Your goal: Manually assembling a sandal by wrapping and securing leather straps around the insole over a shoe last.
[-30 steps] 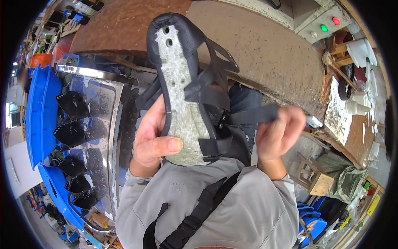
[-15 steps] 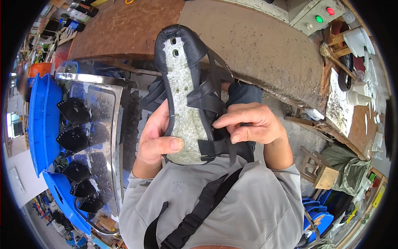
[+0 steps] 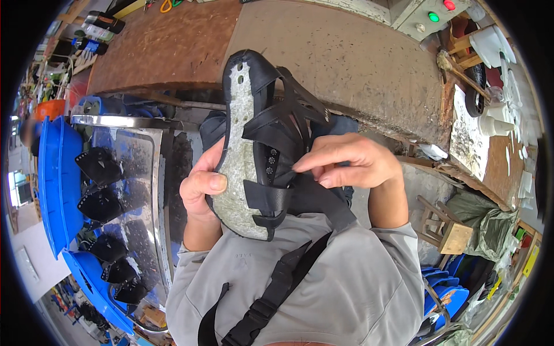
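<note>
An unfinished black sandal is held up in front of my chest, its mottled grey-green underside facing me and its toe end pointing away. Black straps wrap over its right edge, and one strap shows small punched or studded flower shapes. My left hand grips the sandal from the left, thumb pressed on the underside, other fingers hidden behind. On the other side, my right hand has its index finger and thumb drawn together at a black side strap. A loose black strap end hangs below the right fingers.
A brown workbench spans the far side. To my left stands a metal-framed cart with several black shoe uppers and blue trays. On the right are a wooden stool and stacked blue pieces.
The sandal has turned and tilted, showing more of its right-side straps and the flower-patterned strap. Its toe has moved slightly nearer. My left hand has shifted left with it; my right fingers stay at the side.
</note>
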The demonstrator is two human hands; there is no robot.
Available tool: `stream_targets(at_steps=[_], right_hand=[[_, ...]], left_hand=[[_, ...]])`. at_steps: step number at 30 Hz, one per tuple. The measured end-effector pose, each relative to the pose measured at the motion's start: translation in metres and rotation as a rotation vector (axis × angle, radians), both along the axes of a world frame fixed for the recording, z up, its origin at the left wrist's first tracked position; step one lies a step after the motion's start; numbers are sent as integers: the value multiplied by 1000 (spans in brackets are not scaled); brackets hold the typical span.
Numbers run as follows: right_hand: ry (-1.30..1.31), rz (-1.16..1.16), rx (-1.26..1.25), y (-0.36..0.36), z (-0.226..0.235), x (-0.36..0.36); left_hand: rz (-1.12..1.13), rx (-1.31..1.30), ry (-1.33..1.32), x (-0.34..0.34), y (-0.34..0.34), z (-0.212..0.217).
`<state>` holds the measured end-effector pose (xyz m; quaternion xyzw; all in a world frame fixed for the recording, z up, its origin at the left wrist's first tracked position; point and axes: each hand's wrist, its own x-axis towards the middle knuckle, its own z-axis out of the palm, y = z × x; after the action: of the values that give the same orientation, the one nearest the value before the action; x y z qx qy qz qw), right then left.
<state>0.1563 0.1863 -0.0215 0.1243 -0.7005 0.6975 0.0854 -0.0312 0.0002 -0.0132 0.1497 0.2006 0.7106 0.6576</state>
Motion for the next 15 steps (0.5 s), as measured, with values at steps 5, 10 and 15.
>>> stream_targets(at_steps=[5, 10, 15], right_hand=[[-61, -244, -98, -33, 11, 2], [-453, -229, -557, -42, 13, 3], [-502, -207, -714, -45, 5, 6]], left_hand=[[18, -140, 224, 7, -2, 6], [-25, -194, 474, 14, 0, 24], [12, -137, 511, 18, -5, 23]])
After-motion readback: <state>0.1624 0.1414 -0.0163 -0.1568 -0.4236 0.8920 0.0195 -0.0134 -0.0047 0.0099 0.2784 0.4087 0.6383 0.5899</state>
